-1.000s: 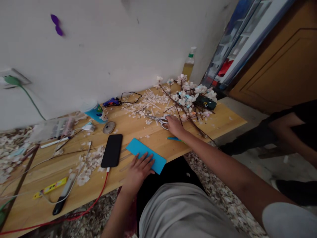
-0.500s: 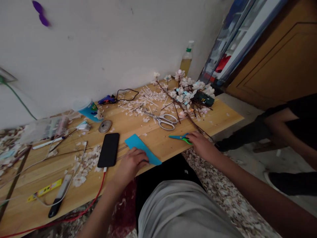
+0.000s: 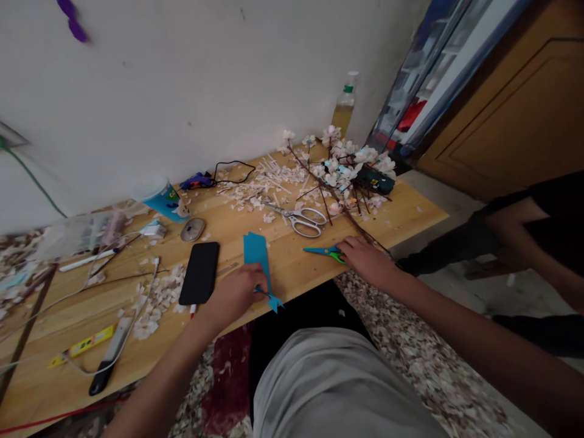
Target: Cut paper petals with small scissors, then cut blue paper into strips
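Observation:
My left hand is closed on blue paper near the table's front edge. The upper part of the paper shows two overlapping corners. Its lower end, ragged and pointed, pokes out below my fingers. Further right, my right hand has its fingers curled on the handles of small scissors with blue blades and green on the handle. Their tips point left towards the paper and lie low over the wood. My fingers hide part of the handles.
Silver scissors lie behind, near flowering branches and scattered petals. A black phone, round metal lid, blue cup and box cutter are on the left. A bottle stands by the wall; another person is at right.
The blue paper has turned more upright and its edges now sit offset, with my left hand gripping its lower part. My right hand and the small scissors have shifted slightly left.

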